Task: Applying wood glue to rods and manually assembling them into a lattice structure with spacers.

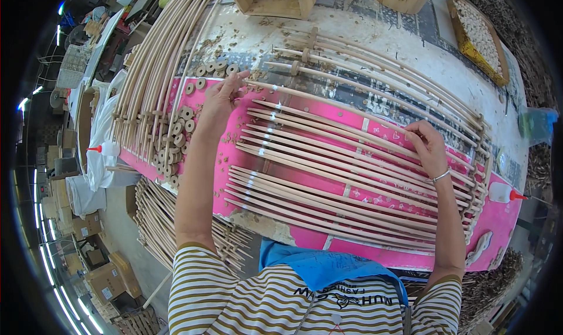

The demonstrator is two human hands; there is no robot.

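Observation:
My left hand (220,99) is at the far left end of a long thin wooden rod (328,104), its fingers closed at the tip. A small wooden ring may be in those fingers too, but I cannot make it out. Farther right along the same rod, my right hand (429,150) pinches it between thumb and fingers. Several more pale rods (316,153) lie side by side below it on a pink sheet (305,239), their right ends at a row of wooden pieces (469,203). Loose wooden rings (176,136) are heaped beside my left forearm.
A bundle of rods with rings (153,59) stretches along the left, and another stack (176,217) lies below the table edge. White bottles with red tips stand left (107,149) and right (501,192). A box of small pale pieces (476,33) and wooden boxes (275,3) sit at the back.

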